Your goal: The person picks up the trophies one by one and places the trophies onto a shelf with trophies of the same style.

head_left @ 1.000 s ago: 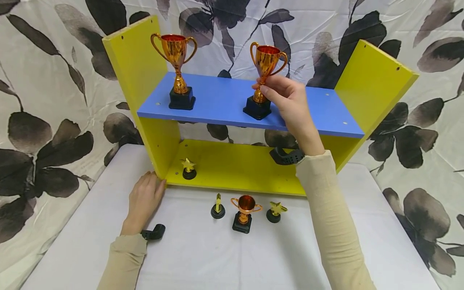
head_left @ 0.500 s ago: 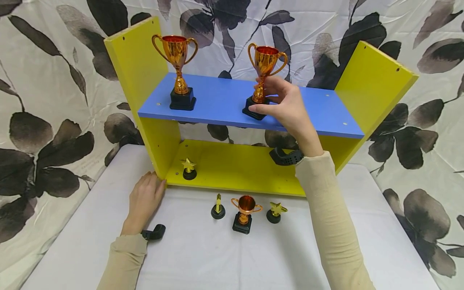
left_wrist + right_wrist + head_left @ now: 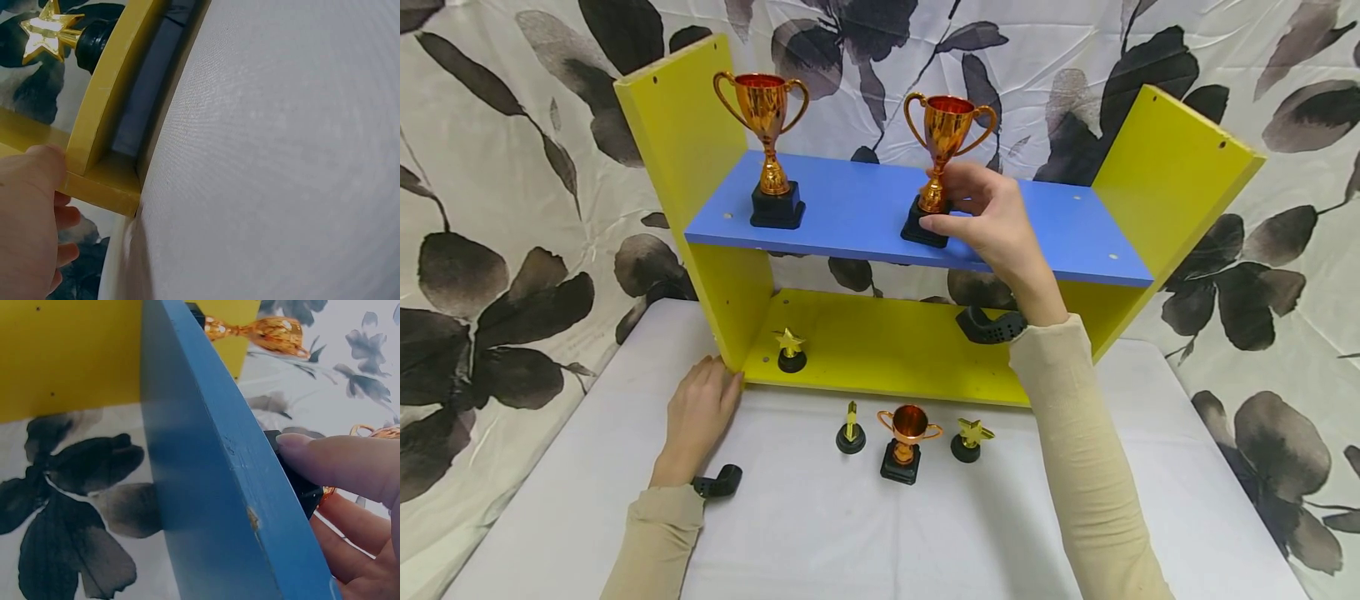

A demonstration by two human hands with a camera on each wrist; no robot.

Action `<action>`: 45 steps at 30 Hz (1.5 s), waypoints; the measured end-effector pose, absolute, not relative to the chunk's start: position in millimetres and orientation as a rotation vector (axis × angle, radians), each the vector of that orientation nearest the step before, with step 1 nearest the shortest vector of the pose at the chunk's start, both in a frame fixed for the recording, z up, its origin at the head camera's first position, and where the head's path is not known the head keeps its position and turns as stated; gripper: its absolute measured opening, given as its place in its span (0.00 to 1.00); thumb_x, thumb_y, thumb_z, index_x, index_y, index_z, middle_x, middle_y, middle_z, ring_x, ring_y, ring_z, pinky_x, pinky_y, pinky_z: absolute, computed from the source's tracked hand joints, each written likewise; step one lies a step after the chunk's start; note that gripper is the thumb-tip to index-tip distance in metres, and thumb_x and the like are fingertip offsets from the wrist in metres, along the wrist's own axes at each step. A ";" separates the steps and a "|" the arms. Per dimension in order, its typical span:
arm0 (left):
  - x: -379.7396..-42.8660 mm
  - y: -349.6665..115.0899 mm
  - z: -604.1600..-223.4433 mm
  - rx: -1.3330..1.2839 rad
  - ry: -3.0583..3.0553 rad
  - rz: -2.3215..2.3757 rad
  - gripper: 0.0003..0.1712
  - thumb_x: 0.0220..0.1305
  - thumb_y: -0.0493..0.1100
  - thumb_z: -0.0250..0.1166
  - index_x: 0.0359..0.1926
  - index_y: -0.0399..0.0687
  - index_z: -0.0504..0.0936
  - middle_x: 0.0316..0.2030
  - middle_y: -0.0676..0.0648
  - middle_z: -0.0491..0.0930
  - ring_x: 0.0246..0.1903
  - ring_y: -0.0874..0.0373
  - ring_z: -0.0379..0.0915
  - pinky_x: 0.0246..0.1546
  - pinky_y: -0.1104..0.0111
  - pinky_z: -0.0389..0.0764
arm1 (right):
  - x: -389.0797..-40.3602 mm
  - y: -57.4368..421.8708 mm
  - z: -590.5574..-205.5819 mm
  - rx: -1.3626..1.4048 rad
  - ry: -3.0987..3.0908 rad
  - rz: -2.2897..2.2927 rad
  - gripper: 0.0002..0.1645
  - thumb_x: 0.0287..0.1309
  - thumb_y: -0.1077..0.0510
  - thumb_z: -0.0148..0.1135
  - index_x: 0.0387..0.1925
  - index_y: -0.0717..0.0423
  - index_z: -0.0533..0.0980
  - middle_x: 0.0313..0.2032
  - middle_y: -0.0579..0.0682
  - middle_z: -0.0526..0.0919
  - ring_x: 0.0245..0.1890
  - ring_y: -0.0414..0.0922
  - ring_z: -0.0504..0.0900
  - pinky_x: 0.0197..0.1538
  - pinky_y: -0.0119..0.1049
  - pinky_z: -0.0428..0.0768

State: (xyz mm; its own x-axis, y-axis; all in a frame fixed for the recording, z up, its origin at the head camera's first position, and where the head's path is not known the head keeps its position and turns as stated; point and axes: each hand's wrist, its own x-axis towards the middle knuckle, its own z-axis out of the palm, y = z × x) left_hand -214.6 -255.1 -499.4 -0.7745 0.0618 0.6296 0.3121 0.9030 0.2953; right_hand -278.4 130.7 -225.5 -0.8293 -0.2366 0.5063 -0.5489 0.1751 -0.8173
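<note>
My right hand [image 3: 981,212] holds a gold trophy cup [image 3: 946,125] low down on the blue shelf board [image 3: 850,200]. Its thumb lies against the black base [image 3: 300,481], with the fingers behind the stem. A matching trophy cup [image 3: 763,108] stands upright at the left of the same board. At the lower left corner of the yellow shelf unit [image 3: 887,346], my left hand [image 3: 700,408] grips the side panel. In the left wrist view its thumb [image 3: 47,164] touches the panel's edge, and curled fingertips show past it. A small star trophy [image 3: 791,350] stands on the bottom board.
In front of the unit, on the white tablecloth [image 3: 820,533], stand a smaller trophy cup [image 3: 908,442] and two star trophies, one edge-on [image 3: 851,429] and one to the right [image 3: 967,440]. A floral cloth [image 3: 1262,250] hangs behind.
My right thumb has moved from the stem down to the base. The held trophy cup has turned and shifted slightly left on the blue board. The left hand stays put.
</note>
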 end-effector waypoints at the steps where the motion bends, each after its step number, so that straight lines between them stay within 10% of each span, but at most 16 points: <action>1: -214.5 -255.1 -499.4 -0.265 -2.424 -0.513 0.16 0.65 0.39 0.65 0.44 0.26 0.77 0.43 0.28 0.80 0.50 0.32 0.76 0.53 0.43 0.75 | -278.5 130.7 -225.7 0.753 -2.192 1.703 0.31 0.48 0.68 0.74 0.56 0.65 0.76 0.49 0.57 0.83 0.49 0.48 0.80 0.59 0.39 0.76; 45: -212.8 -251.7 -483.4 -0.247 -2.430 -0.496 0.22 0.61 0.38 0.68 0.49 0.23 0.76 0.49 0.27 0.79 0.54 0.31 0.73 0.55 0.43 0.73 | -279.6 129.7 -225.3 0.747 -2.185 1.740 0.27 0.49 0.71 0.72 0.54 0.66 0.78 0.49 0.58 0.83 0.50 0.49 0.80 0.59 0.40 0.76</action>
